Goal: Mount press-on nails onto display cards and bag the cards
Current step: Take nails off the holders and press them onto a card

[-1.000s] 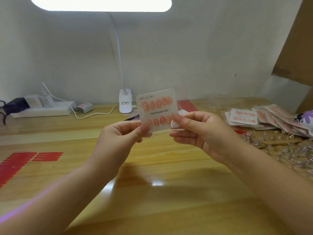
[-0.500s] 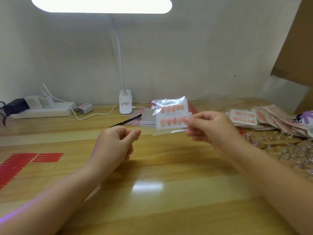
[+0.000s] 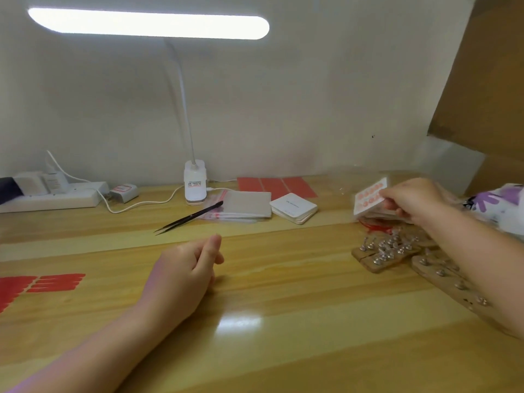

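Bare wood lay open in front of the lamp base (image 3: 195, 182); tweezers (image 3: 188, 218), bag stack (image 3: 241, 207) (w/ blank cards (image 3: 293, 208)) crowded its right, power strip (image 3: 51, 197) blocked left.

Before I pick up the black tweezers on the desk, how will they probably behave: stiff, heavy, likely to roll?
The black tweezers look thin and straight, so probably stiff and light. Their rear end rests on the stack of clear bags, the tips on the desk, so they may slide off when nudged. The fine tips look sharp.

One head-worn wide view looks forward and down, near the desk (image 3: 283, 321).
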The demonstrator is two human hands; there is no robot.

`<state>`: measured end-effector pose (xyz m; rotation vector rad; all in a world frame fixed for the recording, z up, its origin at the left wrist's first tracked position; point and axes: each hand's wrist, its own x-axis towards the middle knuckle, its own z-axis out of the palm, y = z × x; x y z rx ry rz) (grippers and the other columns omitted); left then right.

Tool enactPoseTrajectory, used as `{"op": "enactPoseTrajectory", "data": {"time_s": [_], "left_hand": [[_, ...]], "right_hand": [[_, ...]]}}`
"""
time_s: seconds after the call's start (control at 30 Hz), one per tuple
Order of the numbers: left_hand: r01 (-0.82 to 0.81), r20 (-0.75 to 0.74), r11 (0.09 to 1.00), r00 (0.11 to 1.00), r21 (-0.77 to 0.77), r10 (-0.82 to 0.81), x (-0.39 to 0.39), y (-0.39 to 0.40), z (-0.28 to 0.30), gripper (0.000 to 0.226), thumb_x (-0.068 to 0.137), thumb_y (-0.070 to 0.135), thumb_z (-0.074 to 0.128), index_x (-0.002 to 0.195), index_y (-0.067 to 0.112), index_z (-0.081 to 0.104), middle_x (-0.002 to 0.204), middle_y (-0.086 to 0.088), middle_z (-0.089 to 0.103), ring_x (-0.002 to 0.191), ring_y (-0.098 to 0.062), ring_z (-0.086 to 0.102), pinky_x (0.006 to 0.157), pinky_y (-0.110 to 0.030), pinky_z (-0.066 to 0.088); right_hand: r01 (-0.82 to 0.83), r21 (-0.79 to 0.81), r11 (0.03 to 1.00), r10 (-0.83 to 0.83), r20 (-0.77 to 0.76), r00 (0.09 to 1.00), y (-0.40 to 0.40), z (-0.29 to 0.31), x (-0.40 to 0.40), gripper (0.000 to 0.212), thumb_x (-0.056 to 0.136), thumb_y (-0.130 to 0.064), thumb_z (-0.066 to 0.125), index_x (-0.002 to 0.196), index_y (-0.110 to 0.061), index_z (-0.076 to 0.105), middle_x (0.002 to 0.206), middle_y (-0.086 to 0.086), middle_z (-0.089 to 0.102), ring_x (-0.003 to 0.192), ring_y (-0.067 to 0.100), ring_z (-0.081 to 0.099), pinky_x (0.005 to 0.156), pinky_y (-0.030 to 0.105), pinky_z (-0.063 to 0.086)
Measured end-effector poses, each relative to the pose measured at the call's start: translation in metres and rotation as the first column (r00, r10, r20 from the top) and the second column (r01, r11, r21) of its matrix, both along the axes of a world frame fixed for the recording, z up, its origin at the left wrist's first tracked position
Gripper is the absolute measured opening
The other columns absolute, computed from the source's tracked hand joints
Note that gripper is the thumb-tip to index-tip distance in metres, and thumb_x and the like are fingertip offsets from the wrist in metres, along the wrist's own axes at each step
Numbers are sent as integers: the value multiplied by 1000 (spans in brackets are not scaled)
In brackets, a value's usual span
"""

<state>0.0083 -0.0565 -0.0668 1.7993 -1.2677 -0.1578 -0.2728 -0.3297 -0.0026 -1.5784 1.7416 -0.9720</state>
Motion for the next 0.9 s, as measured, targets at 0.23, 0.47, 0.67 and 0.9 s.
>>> {"op": "enactPoseTrajectory", "data": {"time_s": [0.23, 0.47, 0.67, 0.9], "left_hand": [[70, 151, 997, 986, -26, -65, -6, -1, -3, 50, 93, 61, 28, 68, 34, 61, 64, 30, 61, 67, 4, 59, 58, -24, 38], [83, 194, 996, 978, -15, -79, -10, -3, -3, 44, 88, 56, 28, 70, 33, 61, 68, 39, 57, 72, 8, 57, 57, -19, 35], [-7, 21, 1000, 1000, -8, 7, -9, -5, 0, 46, 99, 51, 36, 70, 28, 64, 59, 20, 63, 57, 0, 58, 60, -26, 43], [-102, -706, 994, 700, 46, 105, 15, -21, 19, 44, 103, 37, 33, 88, 6, 60, 47, -1, 58, 38, -15, 54, 48, -22, 43]], "right_hand": [[-35, -270, 962, -126, -553, 823, 10, -8, -4, 49, 87, -31, 67, 124, -4, 50, 130, 20, 48, 108, 36, 54, 82, 41, 47], [-362, -459, 811, 160, -421, 893, 66, 6, 60, 32, 88, -24, 60, 117, -11, 57, 117, 9, 51, 103, 26, 52, 87, 36, 42], [-661, -324, 677, 582, -313, 750, 137, -8, 137, 12, 86, -22, 58, 97, -22, 59, 80, -10, 59, 77, 11, 55, 63, 27, 42], [-701, -292, 651, 683, -181, 708, 194, -49, 191, 13, 88, -17, 53, 97, -18, 62, 87, -3, 63, 79, 15, 57, 70, 31, 46]]}}
